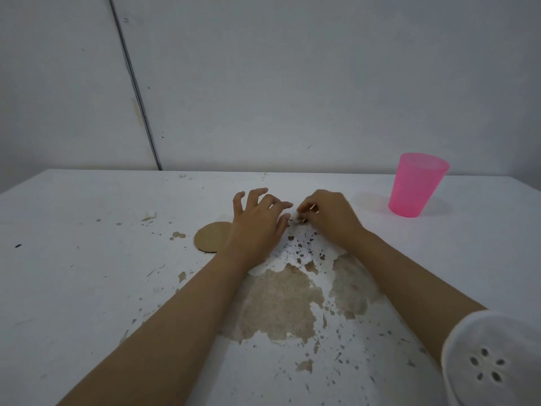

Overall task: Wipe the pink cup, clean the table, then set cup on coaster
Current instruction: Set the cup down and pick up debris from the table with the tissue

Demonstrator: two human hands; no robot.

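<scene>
A translucent pink cup (pixel 417 184) stands upright at the table's far right, apart from both hands. A round brown cardboard coaster (pixel 210 237) lies flat near the middle, its right side hidden under my left hand (pixel 257 222). That hand rests with fingers spread on a white sheet (pixel 295 253) speckled with brown bits. My right hand (pixel 329 218) is beside it, fingertips pinched on a small brown scrap (pixel 301 219) at the sheet's far edge.
The white table (pixel 87 259) has large peeled brown patches (pixel 281 306) in front of me and scattered flakes (pixel 149 216). A white rounded object with small holes (pixel 491 364) fills the lower right corner. A grey wall stands behind the table's far edge.
</scene>
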